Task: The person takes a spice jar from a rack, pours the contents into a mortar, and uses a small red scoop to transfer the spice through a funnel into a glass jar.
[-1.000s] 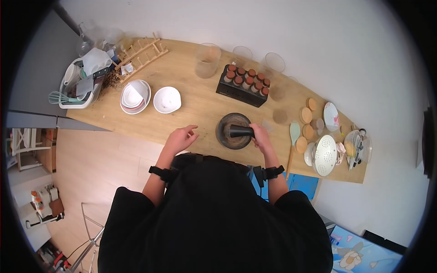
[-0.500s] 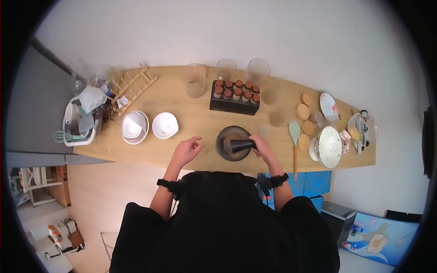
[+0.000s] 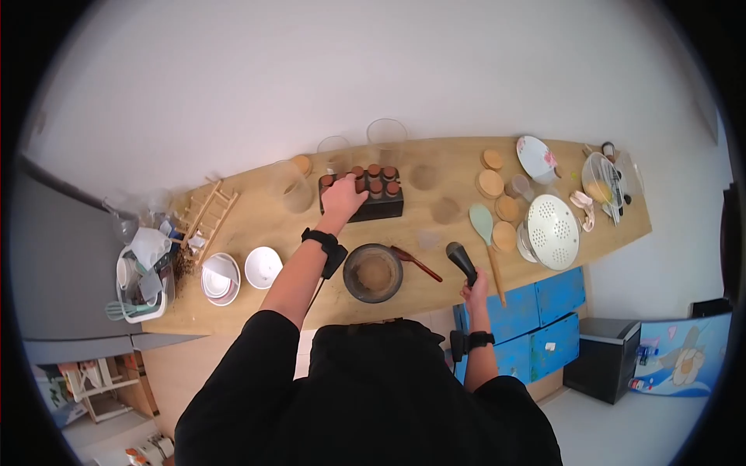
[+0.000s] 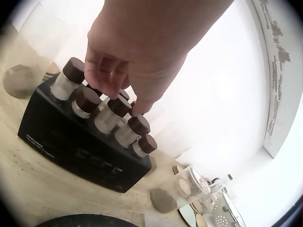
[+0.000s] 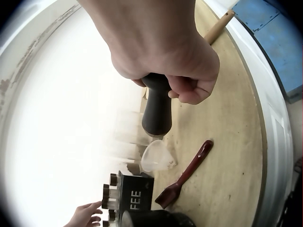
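My left hand (image 3: 343, 200) reaches over a black rack (image 3: 381, 208) of small jars with brown caps. In the left wrist view its fingers (image 4: 106, 78) bend down among the caps; their tips are partly hidden. Seen from the right wrist, the left hand (image 5: 83, 216) has its fingers spread beside the jars. My right hand (image 3: 476, 289) grips a black pestle (image 3: 461, 260) above the table's front edge, right of the dark mortar (image 3: 350, 283), which holds brown powder. A dark red scoop (image 5: 187, 172) lies on the table beside the mortar.
White bowls (image 3: 264, 268) and a wooden rack (image 3: 208, 217) stand on the left. Clear containers (image 3: 294, 190) are behind the jars. On the right are a green spatula (image 3: 482, 224), round wooden lids (image 3: 505, 237) and a white colander (image 3: 553, 233).
My left hand has gone from beside the mortar up to the jar rack. My right hand has lifted the pestle out of the mortar and moved it right. The head view has shifted.
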The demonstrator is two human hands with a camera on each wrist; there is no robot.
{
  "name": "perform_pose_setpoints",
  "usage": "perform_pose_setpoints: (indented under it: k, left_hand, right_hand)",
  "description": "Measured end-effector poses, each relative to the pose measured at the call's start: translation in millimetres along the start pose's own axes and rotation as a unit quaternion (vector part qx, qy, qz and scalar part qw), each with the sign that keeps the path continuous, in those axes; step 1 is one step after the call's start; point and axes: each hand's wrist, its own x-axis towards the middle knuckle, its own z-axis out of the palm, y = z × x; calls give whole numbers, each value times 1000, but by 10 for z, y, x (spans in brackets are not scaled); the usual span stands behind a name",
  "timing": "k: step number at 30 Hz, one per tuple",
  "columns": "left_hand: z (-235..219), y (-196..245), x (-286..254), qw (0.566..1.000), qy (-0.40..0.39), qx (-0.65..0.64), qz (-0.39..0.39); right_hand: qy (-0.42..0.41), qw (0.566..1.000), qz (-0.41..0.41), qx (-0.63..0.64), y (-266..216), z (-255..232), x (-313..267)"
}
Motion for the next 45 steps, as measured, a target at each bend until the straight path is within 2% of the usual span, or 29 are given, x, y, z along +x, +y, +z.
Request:
perform_pose_setpoints:
  k: [1, 6, 8, 9, 11, 13, 15, 18, 21, 22, 23, 25, 27, 29, 31, 35, 37, 38, 40, 41, 42, 43, 44, 45]
  left_hand:
    - [4, 64, 31, 999, -22, 28, -28]
    - [106, -3, 110, 999, -30, 28, -33]
    - [24, -32, 69, 998, 44, -29, -25]
    - [-76, -46, 34, 998, 46, -27, -30]
    - [-273, -132, -56, 993, 15, -113, -32]
    - [-267, -354, -119, 988, 39, -146, -37]
    - [-208, -476, -189, 981, 59, -179, -38]
    - [-34, -394, -133, 982, 90, -161, 31]
    - [274, -370, 73, 975, 86, -203, 1]
    - [311, -350, 122, 967, 59, -247, -22]
    - [343, -345, 140, 967, 59, -249, -21]
    - [319, -281, 149, 979, 73, -186, 28]
    - [301, -275, 133, 982, 53, -181, 21]
    - [302, -266, 153, 983, 36, -177, 16]
    - [283, -222, 144, 994, 46, -97, 37]
    - [225, -193, 125, 990, 70, -108, 59]
    - [101, -127, 54, 971, 131, -200, 10]
    - [32, -133, 13, 971, 130, -199, 8]
    - [-122, -168, -44, 931, 154, -331, 11]
    - [-168, -168, -106, 931, 156, -331, 8]
    - [-261, -131, -199, 891, 173, -418, 44]
    - [-318, -115, -280, 841, 189, -501, 81]
    - [-341, -102, -362, 820, 186, -534, 94]
    - [-419, -38, -526, 820, 186, -534, 89]
  right_hand:
    - [-1, 1000, -4, 5, 4, 26, 30]
    - [-9, 1000, -21, -10, 46, 72, 353]
    - [-5, 998, -51, -44, 34, 88, 440]
    - [-10, 998, -49, -45, 19, 95, 459]
    - [-4, 999, -24, -32, -22, 108, 478]
    - [-2, 999, -15, -33, -30, 115, 553]
    - [5, 999, -6, -34, 6, 66, 611]
    - [-53, 998, -9, -27, -7, 46, 799]
    - [-54, 998, 23, -36, 31, -9, 817]
    - [-58, 997, 31, -27, 42, -17, 834]
    - [-63, 997, 39, -16, 44, -26, 855]
    - [-60, 998, 30, -20, 41, -17, 855]
    - [-57, 998, 24, -23, 55, -9, 809]
    - [-62, 995, -1, -81, -9, 10, 777]
    - [-51, 991, -26, -125, -18, 8, 768]
    - [-28, 972, -82, -217, 104, -90, 939]
    - [-20, 965, -106, -240, 155, -127, 1010]
    - [-13, 955, -127, -267, 215, -158, 1024]
    - [-13, 954, -118, -276, 149, -131, 935]
    - [-11, 952, -110, -285, 113, -120, 891]
    - [-13, 951, -110, -287, 119, -133, 907]
    - [-5, 938, -152, -311, 129, -159, 950]
    - [3, 922, -193, -335, 160, -189, 980]
    - [2, 922, -190, -338, 133, -189, 887]
